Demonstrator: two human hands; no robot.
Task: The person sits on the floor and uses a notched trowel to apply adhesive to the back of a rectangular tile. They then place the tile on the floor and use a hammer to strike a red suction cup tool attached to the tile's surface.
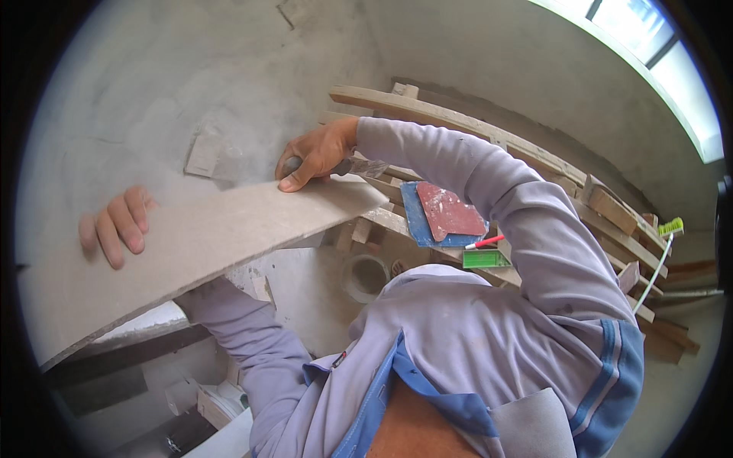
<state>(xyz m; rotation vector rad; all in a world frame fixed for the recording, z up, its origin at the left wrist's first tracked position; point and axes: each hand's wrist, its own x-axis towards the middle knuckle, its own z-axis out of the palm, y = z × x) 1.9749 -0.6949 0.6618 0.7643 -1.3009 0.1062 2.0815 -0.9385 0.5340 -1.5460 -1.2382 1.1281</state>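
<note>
A long pale board [221,229] stretches from the left rim toward the middle. My left forearm passes beneath it, and my left hand [118,227] comes up at its far edge with the fingers curled over the top face. At the board's right part, my right hand [317,156] closes around a putty knife [369,167]. The knife's dark rounded handle end sticks out of the fist and its smeared blade points right. My right thumb lies at the board's far edge. The palm of my left hand is hidden behind the board.
Long wooden planks [450,116] lie at the right, bearing a red plastic sheet [452,214] on a blue sheet [416,217], a red marker [485,241] and a green block-shaped tool [484,259]. Below stands a round bucket [365,276]. A bare plastered wall [206,69] rises beyond.
</note>
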